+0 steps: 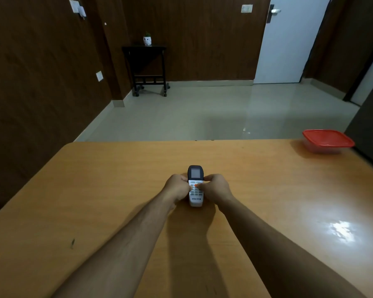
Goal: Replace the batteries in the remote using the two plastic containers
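Forearms: both stretched out from 6 o'clock toward table centre, meeting at the remote.
Left hand: curled around the remote's left edge, fingers closed against the casing, likely steadying it.
Right hand: closed on the right edge, thumb laid across the keypad near the orange button; fingers tucked behind, out of sight.
Remote: white body, dark display end pointing to 12 o'clock, keypad up, clamped between both hands at table centre; lifted or resting on the wood, cannot tell.
Reason for hold: two-sided clasp looks suited to turning it over or sliding the back cover; battery door not visible, keypad facing up.
Table: bare orange wood around the hands.
Container: clear tub with red lid on, at 2 o'clock by the far right corner, well apart from the hands; contents not discernible.
Second container: not in view.
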